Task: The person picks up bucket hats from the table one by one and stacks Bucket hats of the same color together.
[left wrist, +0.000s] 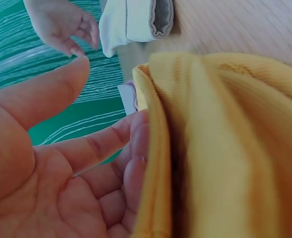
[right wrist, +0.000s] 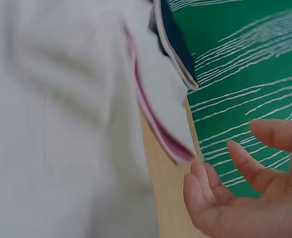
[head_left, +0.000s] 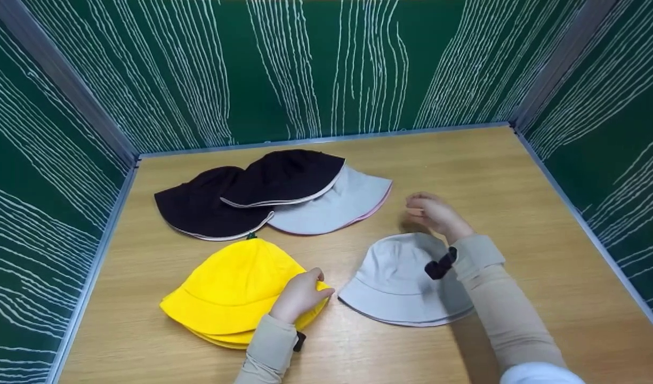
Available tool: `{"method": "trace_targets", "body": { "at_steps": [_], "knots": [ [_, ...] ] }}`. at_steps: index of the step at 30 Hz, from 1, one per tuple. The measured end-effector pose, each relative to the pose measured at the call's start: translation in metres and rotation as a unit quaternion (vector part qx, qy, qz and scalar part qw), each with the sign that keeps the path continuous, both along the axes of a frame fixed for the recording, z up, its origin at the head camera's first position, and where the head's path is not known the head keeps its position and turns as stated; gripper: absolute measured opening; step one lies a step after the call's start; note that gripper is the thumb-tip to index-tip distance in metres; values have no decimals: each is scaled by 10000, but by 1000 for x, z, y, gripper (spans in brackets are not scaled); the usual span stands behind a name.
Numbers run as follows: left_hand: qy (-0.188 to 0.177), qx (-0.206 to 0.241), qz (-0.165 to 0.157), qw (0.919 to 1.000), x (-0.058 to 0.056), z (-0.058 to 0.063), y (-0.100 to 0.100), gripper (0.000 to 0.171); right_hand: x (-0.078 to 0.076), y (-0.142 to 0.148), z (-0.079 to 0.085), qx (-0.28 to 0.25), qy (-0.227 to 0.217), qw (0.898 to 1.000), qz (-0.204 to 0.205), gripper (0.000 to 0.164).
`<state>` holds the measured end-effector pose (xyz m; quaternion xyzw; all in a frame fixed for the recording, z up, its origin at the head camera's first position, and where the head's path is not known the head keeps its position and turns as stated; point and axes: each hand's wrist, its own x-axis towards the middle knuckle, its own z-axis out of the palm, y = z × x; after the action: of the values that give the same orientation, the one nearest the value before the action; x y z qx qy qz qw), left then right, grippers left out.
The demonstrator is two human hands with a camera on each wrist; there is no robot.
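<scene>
A yellow bucket hat [head_left: 235,282], with another yellow brim beneath it, lies at the front left. My left hand [head_left: 298,293] is at its right edge. In the left wrist view, the fingers [left wrist: 103,153] touch the yellow brim while the thumb stands away from it. A light grey bucket hat [head_left: 398,277] lies to the right, part of it behind my right sleeve. Just beyond that hat, my right hand [head_left: 438,215] hovers with loosely bent fingers and holds nothing. The right wrist view shows its thumb and fingers apart.
At the back left, two dark hats [head_left: 283,178] overlap each other and a pale grey hat [head_left: 334,205] with pink edging. Green walls [head_left: 326,69] with white wavy lines enclose the wooden table [head_left: 550,320] on the back and both sides.
</scene>
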<state>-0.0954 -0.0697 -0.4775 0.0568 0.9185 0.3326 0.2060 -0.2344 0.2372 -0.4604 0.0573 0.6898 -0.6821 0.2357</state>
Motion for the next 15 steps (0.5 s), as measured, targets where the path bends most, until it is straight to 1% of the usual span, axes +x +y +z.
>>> {"method": "trace_targets", "body": {
  "at_steps": [1,2,3,4,6,8,10,11,12,14,15],
  "knots": [
    [15,1,0,10000,0,0,0,31,-2,-3,-1,-552,-296,9978,-232,25],
    [29,6,-1,10000,0,0,0,31,-4,-7,-3,-1059,-608,9914,-462,21],
    [35,24,2,10000,0,0,-1,31,-6,-10,-5,-1483,-904,9825,-670,17],
    [34,45,6,10000,1,-1,-1,31,-8,-13,-7,-1763,-1173,9735,-867,14],
    [67,64,3,10000,1,-2,-1,31,-10,-20,-12,-2184,-1584,9562,-1135,17],
    [141,69,-16,9999,1,-2,-1,30,-11,-26,-16,-2462,-1853,9421,-1325,27],
    [209,45,-28,9998,1,-3,-1,29,-12,-32,-19,-2649,-2001,9321,-1447,44],
    [229,21,-31,9997,1,-3,-1,29,-13,-35,-21,-2726,-2037,9284,-1490,52],
    [240,7,-26,9997,1,-3,-1,29,-15,-38,-23,-2758,-2063,9251,-1597,56],
    [185,1,10,9998,0,-2,-1,29,-22,-42,-31,-2795,-2116,9190,-1801,61],
    [154,-7,25,9999,0,-2,-1,29,-27,-42,-39,-2806,-2130,9167,-1887,61]
  ]
}}
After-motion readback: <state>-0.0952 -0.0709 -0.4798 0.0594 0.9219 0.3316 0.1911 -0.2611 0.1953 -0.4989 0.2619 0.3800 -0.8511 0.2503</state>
